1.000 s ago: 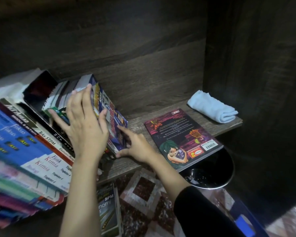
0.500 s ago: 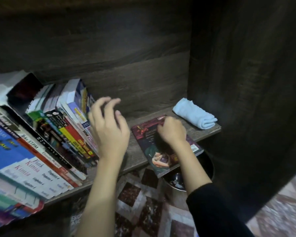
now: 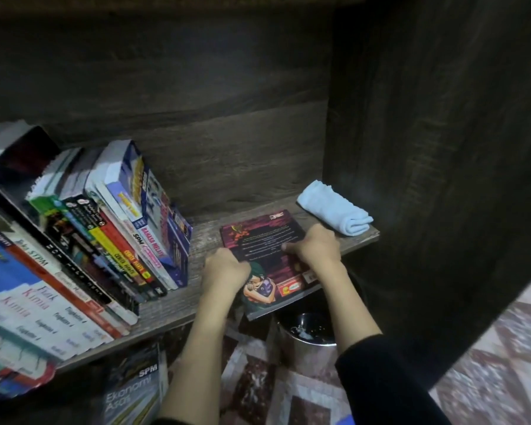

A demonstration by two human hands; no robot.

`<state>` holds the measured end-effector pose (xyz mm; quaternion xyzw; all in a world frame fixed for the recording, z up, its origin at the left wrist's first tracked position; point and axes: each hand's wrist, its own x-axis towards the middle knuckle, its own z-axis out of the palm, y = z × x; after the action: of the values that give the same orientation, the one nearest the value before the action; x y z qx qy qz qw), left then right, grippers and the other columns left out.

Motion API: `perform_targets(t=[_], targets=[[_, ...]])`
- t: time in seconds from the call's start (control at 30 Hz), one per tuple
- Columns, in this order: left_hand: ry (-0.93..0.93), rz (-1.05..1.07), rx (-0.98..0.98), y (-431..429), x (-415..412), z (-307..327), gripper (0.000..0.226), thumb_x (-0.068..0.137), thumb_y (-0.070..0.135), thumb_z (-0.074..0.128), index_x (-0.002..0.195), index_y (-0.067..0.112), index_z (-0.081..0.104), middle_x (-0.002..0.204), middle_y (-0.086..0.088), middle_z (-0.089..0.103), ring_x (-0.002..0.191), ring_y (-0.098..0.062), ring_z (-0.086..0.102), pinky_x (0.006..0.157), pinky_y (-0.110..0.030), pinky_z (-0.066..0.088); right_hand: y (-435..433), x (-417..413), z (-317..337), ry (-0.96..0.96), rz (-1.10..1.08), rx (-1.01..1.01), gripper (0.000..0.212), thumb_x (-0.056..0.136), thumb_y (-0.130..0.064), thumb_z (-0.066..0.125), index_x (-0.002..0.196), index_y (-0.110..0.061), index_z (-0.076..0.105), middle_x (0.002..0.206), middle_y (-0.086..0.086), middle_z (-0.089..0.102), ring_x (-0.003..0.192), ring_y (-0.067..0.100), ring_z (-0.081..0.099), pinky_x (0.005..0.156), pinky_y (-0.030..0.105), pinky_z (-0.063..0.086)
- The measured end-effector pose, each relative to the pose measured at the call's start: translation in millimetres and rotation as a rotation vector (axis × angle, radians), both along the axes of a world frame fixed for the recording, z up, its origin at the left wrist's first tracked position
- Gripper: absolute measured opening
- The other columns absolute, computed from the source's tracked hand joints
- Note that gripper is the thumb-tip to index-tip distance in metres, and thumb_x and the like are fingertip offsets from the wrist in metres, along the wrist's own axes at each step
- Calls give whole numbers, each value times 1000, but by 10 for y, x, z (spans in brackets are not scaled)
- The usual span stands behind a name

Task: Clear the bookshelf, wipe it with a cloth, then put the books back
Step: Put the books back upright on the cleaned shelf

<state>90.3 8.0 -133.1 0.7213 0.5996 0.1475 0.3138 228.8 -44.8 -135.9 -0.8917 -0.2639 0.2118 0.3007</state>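
Note:
A purple comic book [image 3: 264,240] lies flat on the wooden shelf [image 3: 178,305], its near corner hanging over the front edge. My left hand [image 3: 226,269] grips its left edge and my right hand [image 3: 314,248] grips its right edge, thumb on the cover. A row of books [image 3: 114,237] leans leftward on the shelf's left part. A folded light-blue cloth [image 3: 334,211] rests at the shelf's right end.
The dark side panel [image 3: 426,179] closes the shelf on the right. Below the shelf stand a metal bin [image 3: 307,335] and a book marked "Ekonomi Asas" [image 3: 135,391] on a patterned floor [image 3: 497,357].
My left hand left the leaning books and came right to the comic's left edge. My right hand shifted to the comic's right edge. The leaning books now stand unsupported.

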Motion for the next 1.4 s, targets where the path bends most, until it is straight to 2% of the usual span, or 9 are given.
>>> perform_targets(t=[0.17,0.33,0.43,0.57,0.63,0.73,0.9,1.13,1.4], targets=[[-306,78,-177,50,-73,-49,21,82,1,60,66,15,57,83,-10,67,88,-28,65,79,-32,52,-27,34,134,190,24,120,27,75,-16,77,93,-5,61,103,15,68,96,30,66,89,43,53],[-665,130,-401,7,-104,130,15,89,-1,56,80,11,58,81,-8,66,67,-16,61,57,-27,47,-141,11,428,450,150,364,41,77,13,55,109,-7,40,92,16,60,75,25,62,67,39,54],[-842,167,-438,51,-158,309,13,90,10,59,102,12,60,95,-3,65,78,-9,57,78,-30,45,-181,-75,678,454,188,557,38,79,13,55,88,-18,36,89,16,58,74,27,61,73,46,54],[-929,66,-236,49,-285,626,61,89,22,63,144,13,36,136,2,50,108,-7,54,94,-25,42,-144,-367,906,178,286,717,45,71,1,62,85,-32,34,96,18,63,86,39,64,75,57,53],[-1028,23,-63,1,-384,873,51,92,23,59,140,17,43,133,8,51,100,2,53,84,-15,42,-112,-570,941,-6,326,747,45,71,-3,60,92,-31,33,90,14,62,83,35,60,73,47,51],[-1103,-21,213,-36,-571,1162,37,96,31,51,133,25,50,136,9,52,117,0,51,97,-17,39,-55,-891,875,-149,357,799,40,81,0,55,101,-24,31,93,12,62,86,33,55,71,38,41],[-326,-46,937,10,-880,1191,58,90,51,43,139,20,46,145,2,43,137,-16,34,114,-42,25,111,-1442,450,-148,359,909,36,85,4,50,114,-15,39,94,18,67,86,39,62,70,42,46],[5,-182,804,128,-1134,1119,62,78,49,67,134,30,47,147,10,38,141,-10,23,116,-43,9,253,-1647,1,-157,490,866,51,87,2,47,111,-35,22,110,17,65,91,49,60,75,46,45],[169,-206,767,173,-1254,1129,86,71,44,75,145,34,32,152,15,25,142,-10,16,114,-36,8,436,-1333,-227,37,743,562,60,81,-21,68,126,-32,31,127,5,57,105,32,60,90,40,48]])
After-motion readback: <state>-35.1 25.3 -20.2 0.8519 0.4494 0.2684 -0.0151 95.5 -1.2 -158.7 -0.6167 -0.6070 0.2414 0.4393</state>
